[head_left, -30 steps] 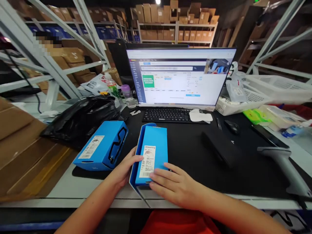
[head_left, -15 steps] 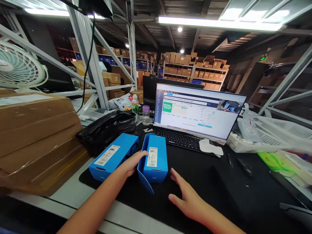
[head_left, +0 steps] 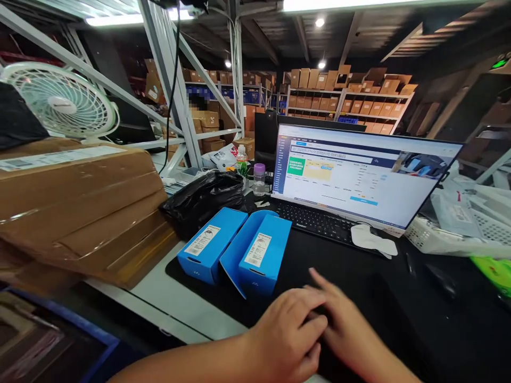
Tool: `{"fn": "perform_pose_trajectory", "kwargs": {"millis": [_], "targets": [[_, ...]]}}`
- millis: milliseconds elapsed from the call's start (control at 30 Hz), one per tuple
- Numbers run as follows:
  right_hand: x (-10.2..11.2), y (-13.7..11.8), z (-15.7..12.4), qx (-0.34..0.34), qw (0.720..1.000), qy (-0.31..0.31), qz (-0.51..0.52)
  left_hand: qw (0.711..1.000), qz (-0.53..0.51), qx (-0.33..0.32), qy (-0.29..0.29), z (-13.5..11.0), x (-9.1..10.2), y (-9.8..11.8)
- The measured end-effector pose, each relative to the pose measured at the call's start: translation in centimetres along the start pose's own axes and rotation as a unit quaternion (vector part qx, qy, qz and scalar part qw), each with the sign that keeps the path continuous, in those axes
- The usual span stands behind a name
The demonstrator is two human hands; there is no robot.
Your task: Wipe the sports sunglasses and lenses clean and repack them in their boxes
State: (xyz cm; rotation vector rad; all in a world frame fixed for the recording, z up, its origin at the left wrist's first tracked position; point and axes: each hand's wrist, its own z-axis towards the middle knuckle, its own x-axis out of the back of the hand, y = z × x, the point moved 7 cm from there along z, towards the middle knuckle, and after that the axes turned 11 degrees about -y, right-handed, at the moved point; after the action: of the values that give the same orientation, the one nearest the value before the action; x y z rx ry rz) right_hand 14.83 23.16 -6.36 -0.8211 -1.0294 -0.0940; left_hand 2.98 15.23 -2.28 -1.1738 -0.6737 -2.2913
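Left fingers [head_left: 311,329] curled, right fingers [head_left: 322,281] unclear, blue white-labelled boxes [head_left: 263,250], one flap [head_left: 235,260] open

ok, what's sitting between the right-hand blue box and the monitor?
The left end of the keyboard lies between the right-hand blue box and the monitor, as the head view shows.

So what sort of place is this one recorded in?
Most likely a warehouse workstation: brown cardboard cartons fill pale metal shelving behind, and two labelled blue cardboard boxes lie on a black desk mat near a thin-framed computer monitor.
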Motion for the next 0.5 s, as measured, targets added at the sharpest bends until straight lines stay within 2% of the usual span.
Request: {"fn": "perform_pose_trajectory", "kwargs": {"millis": [33, 100, 167, 200, 233, 300, 400, 500], "targets": [[2.7, 1.7, -1.4, -0.044, 0.996, 0.029, -0.078, 1.0, -0.008, -0.002, -0.022, 0.3, -1.2, 0.1], [7.9, 5.5, -4.5, -0.155, 0.958, 0.076, -0.228, 0.996, -0.03, 0.013, -0.086, 1.1, -3.4, -0.1], [11.7, 9.4, -8.0, -0.308, 0.885, 0.075, -0.341, 0.985, -0.058, 0.04, -0.157, 2.2, -5.4, -0.6], [12.8, 11.2, -9.8, -0.384, 0.852, 0.059, -0.35, 0.978, -0.074, 0.059, -0.188, 2.8, -6.2, -0.9], [13.2, 12.6, -11.3, -0.437, 0.834, 0.037, -0.335, 0.969, -0.092, 0.081, -0.213, 3.4, -7.0, -1.2], [12.7, 14.0, -13.1, -0.474, 0.837, -0.003, -0.272, 0.956, -0.123, 0.124, -0.236, 4.4, -8.2, -1.8], [11.9, 13.4, -12.7, -0.453, 0.859, -0.037, -0.235, 0.945, -0.162, 0.17, -0.227, 5.4, -9.3, -2.5], [12.3, 11.7, -11.2, -0.48, 0.847, -0.047, -0.224, 0.933, -0.215, 0.203, -0.205, 5.8, -9.7, -3.1]]}}
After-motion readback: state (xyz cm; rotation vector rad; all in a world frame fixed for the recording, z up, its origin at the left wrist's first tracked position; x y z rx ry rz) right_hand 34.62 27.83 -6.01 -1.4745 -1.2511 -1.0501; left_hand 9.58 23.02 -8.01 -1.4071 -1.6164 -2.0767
